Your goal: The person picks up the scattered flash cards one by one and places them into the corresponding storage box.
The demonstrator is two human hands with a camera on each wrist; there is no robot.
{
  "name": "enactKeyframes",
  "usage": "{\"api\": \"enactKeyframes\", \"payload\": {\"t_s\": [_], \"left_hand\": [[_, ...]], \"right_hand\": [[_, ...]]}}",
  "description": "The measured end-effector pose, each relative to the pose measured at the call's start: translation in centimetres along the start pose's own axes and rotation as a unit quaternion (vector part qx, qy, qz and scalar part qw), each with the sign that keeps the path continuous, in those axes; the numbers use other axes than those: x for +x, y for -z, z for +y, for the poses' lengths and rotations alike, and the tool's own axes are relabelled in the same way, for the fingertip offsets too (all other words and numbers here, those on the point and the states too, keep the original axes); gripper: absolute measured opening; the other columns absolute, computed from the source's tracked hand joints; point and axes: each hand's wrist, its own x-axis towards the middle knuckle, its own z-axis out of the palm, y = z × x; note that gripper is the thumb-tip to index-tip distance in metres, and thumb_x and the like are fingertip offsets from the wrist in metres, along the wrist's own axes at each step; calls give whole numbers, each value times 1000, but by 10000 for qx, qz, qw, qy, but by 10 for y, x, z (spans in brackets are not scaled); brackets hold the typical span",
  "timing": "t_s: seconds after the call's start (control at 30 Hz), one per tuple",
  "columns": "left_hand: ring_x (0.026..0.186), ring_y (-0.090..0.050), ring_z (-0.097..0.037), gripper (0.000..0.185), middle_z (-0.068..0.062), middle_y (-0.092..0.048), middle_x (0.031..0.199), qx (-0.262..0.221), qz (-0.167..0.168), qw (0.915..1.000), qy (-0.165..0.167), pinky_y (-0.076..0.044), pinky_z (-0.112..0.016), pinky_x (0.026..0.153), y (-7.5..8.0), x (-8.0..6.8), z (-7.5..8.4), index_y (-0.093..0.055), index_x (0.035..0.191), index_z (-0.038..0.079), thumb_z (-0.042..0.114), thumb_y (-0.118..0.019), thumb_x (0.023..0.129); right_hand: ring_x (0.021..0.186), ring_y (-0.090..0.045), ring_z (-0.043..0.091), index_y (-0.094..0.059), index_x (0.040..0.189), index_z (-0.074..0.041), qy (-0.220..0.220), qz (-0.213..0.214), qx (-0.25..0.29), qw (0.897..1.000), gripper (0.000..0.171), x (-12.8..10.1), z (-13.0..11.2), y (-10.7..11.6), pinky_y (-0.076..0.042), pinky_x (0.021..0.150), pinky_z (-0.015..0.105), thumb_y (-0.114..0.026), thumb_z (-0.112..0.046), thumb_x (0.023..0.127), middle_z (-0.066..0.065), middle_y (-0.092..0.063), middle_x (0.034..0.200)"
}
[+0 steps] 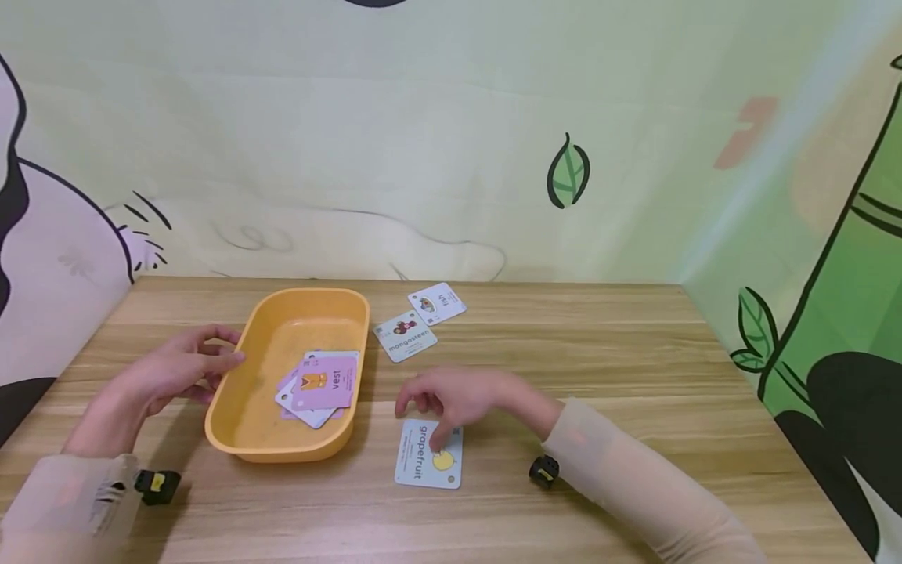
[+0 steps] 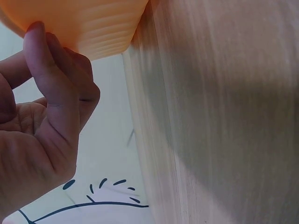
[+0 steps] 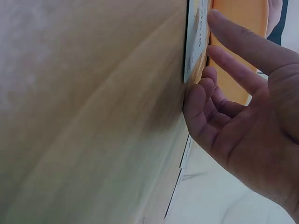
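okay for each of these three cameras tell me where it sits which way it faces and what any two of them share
Head: worn high, looking forward and down on the wooden table; both hands and sleeved forearms show.
Left wrist: beside the left hand, facing along the table; fingers touch the orange tray.
Right wrist: behind the right hand, facing the grapefruit card and the tray.
Shared: the tray appears in all three; the card in the head and right wrist views.

Left hand (image 1: 179, 372) loosely curled, right hand (image 1: 451, 399) palm-down — fingers relaxed, both forearms stretched forward.
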Motion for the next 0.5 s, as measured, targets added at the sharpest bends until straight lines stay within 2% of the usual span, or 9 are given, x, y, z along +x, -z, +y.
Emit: {"api": "enactKeyframes", "payload": {"t_s": [0.3,0.5], "left_hand": [[78,-57,-21,56,-13,-57,109,-6,7,10000,22,-57,-35,65,0,1,-1,-30,145,-7,22,-58,106],[77,-57,-19,55,-13,-57,108,-29,-7,10000,-16,-57,-35,64,-2,0,1,-31,144,-7,21,-59,106]], "right_hand": [[87,-51,15,-65,130,-19,-134,-59,-591,9981,59,-4,-2,-2,-44,75,22,-92,-12,78,0,-55,99],[91,-51,15,-66,125,-22,-290,-1,-605,9977,54,-7,-4,-3,-43,77,23,-91,-11,79,0,-55,101]]}}
